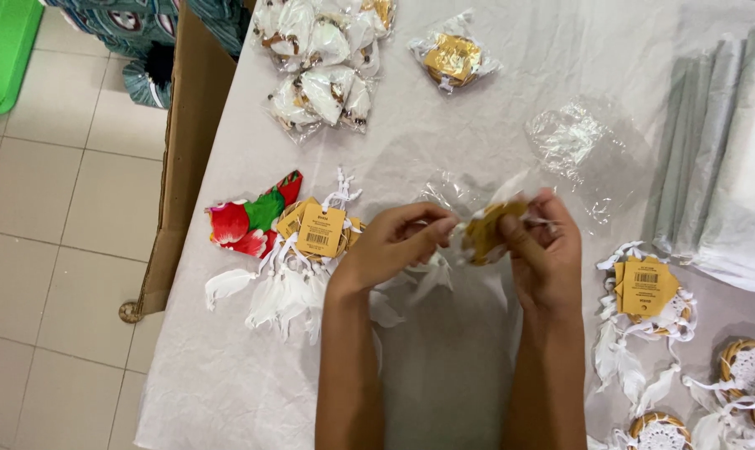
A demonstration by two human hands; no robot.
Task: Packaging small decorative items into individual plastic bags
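Observation:
Both of my hands meet at the middle of the white-covered table (444,367). My left hand (391,243) pinches the edge of a clear plastic bag (461,196). Against it, my right hand (544,250) grips a small dreamcatcher (487,233) with a tan card tag, which sits at the bag's mouth, partly wrapped by the plastic. White feathers (427,279) hang below my hands. How far the dreamcatcher is inside the bag I cannot tell.
A pile of tagged dreamcatchers (311,242) lies left beside a red floral cloth (252,218). More dreamcatchers (648,292) lie right. Bagged ones (323,50) sit at the far edge, one bagged piece (452,58) apart. An empty bag (577,142), stacked sleeves (727,167), and a cardboard box (190,117) stand around.

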